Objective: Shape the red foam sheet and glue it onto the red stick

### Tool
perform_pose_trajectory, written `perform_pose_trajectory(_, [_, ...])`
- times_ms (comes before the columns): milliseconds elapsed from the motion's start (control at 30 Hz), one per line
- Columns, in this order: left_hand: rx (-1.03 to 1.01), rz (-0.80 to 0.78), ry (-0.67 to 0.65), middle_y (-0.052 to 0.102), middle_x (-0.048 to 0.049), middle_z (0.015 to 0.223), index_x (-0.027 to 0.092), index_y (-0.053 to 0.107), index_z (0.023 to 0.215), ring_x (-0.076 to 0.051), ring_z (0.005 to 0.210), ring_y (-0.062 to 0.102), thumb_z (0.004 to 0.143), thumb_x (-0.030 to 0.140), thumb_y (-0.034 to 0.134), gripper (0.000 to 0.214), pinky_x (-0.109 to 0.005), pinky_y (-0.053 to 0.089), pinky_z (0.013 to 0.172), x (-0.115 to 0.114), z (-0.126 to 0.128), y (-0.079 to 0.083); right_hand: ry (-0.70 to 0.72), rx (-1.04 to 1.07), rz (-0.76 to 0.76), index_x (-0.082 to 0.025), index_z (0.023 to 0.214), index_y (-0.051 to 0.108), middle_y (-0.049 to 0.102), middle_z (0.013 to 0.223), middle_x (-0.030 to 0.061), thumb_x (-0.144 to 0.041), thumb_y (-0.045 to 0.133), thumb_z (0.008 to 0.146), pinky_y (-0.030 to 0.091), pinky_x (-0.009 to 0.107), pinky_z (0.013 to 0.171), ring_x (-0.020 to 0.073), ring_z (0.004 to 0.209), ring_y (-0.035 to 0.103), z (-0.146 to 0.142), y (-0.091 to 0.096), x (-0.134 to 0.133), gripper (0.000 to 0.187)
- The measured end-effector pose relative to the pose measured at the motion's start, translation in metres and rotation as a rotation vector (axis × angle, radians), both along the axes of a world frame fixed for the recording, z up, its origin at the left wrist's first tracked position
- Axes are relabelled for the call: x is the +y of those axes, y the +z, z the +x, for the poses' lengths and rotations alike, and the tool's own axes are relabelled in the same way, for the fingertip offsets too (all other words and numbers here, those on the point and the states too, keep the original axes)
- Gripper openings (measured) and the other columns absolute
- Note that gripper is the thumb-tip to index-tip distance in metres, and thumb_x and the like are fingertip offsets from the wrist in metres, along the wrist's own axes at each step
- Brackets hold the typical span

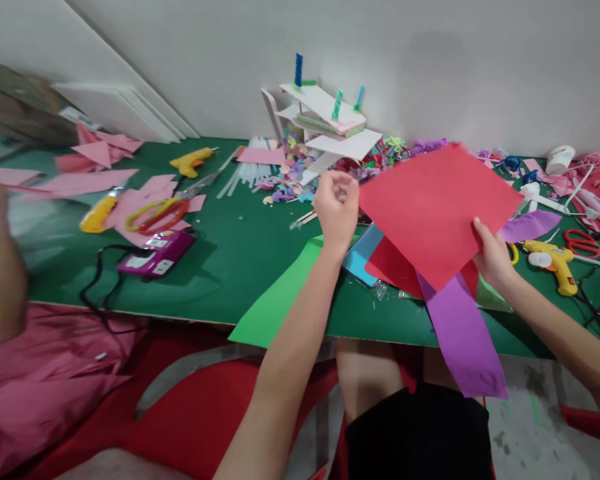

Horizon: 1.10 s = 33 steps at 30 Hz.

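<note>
My right hand [494,257] grips the lower right edge of a red square sheet [443,213], thumb on top, holding it tilted above the table. My left hand [337,208] is raised by the sheet's left corner, its fingers curled in. Whether anything is pinched in it, I cannot make out. Beneath the sheet lie another red piece [393,265], a light blue piece [364,257] and a purple strip [463,333] that hangs over the table edge. A green sheet [283,293] lies under my left forearm and also overhangs the edge.
On the green table [220,233] are scissors [163,212], a purple device [157,253] with a black cord and a yellow glue gun [555,263]. A white layered model [330,113] stands at the wall among small craft pieces. Another person's arm [0,260] is at left.
</note>
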<state>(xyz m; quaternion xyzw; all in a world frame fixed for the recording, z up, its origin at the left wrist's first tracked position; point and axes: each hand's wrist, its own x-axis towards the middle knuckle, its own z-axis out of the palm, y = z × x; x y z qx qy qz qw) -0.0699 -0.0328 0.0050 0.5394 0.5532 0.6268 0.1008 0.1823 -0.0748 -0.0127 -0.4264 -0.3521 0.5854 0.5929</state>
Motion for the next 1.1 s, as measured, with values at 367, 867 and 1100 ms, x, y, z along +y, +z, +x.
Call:
perform_pose_trajectory(367, [-0.295, -0.334, -0.308, 0.04, 0.0117, 0.04, 0.02, 0.048, 0.079, -0.005, 0.029, 0.033, 0.078, 0.026, 0.059, 0.012, -0.019, 0.022, 0.035, -0.01, 0.01, -0.04, 0.29, -0.296, -0.333, -0.024, 0.101, 0.058, 0.071, 0.092, 0.0012, -0.037, 0.077, 0.065, 0.055, 0.022, 0.057, 0.0134, 0.071, 0.067, 0.037, -0.018, 0.008, 0.043])
perform_pose_trajectory(867, [-0.813, -0.363, -0.535, 0.036, 0.0099, 0.043, 0.018, 0.055, 0.082, -0.003, 0.032, 0.029, 0.079, 0.047, 0.058, 0.03, -0.015, 0.022, 0.033, -0.016, 0.016, -0.04, 0.165, -0.266, -0.306, -0.022, 0.095, 0.062, 0.071, 0.105, 0.0041, -0.032, 0.077, 0.062, 0.054, 0.034, 0.082, 0.0219, 0.091, 0.068, 0.04, -0.032, 0.003, 0.038])
perform_pose_trajectory(1100, [-0.812, -0.46, -0.495, 0.03, 0.0113, 0.043, 0.019, 0.054, 0.081, -0.003, 0.033, 0.024, 0.075, 0.038, 0.062, 0.022, -0.014, 0.019, 0.032, -0.015, 0.015, -0.038, 0.156, -0.162, -0.359, -0.026, 0.097, 0.062, 0.072, 0.104, 0.0012, -0.026, 0.077, 0.064, 0.056, 0.033, 0.08, 0.0209, 0.09, 0.069, 0.04, -0.025, 0.004, 0.036])
